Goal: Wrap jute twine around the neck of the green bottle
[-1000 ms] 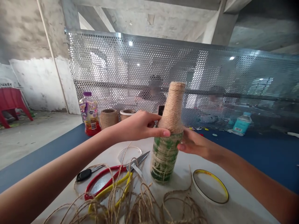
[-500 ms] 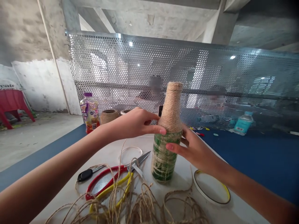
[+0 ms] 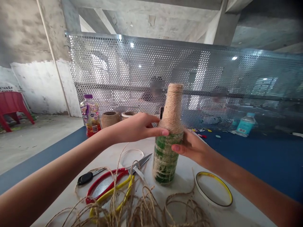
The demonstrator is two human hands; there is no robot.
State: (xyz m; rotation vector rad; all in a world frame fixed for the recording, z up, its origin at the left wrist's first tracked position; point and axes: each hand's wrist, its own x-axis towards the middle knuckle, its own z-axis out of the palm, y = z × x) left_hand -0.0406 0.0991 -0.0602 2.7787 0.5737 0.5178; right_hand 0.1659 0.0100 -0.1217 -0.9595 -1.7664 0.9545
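A green bottle (image 3: 165, 160) stands upright on the white board (image 3: 104, 156), its neck and shoulder wound with jute twine (image 3: 174, 110). Twisted strips and fuzzy fibre cover the green lower part. My left hand (image 3: 144, 127) grips the bottle at the shoulder from the left, thumb at the lower edge of the winding. From the right, my right hand (image 3: 193, 146) curls around the body, with its thumb on the front and its other fingers hidden behind. In front of the bottle lies a tangle of loose jute twine (image 3: 146, 209).
Red-and-yellow scissors (image 3: 111, 186), a black-handled key (image 3: 85, 178) and a tape roll (image 3: 214, 201) lie near the bottle. Behind stand a drink bottle (image 3: 91, 115), a twine roll (image 3: 110, 119) and a blue-labelled bottle (image 3: 245, 125). A perforated metal screen (image 3: 113, 66) borders the blue table.
The bottle appears turned slightly, as the strips on its green part show a different pattern. Both hands stay on it, the right thumb a little further right.
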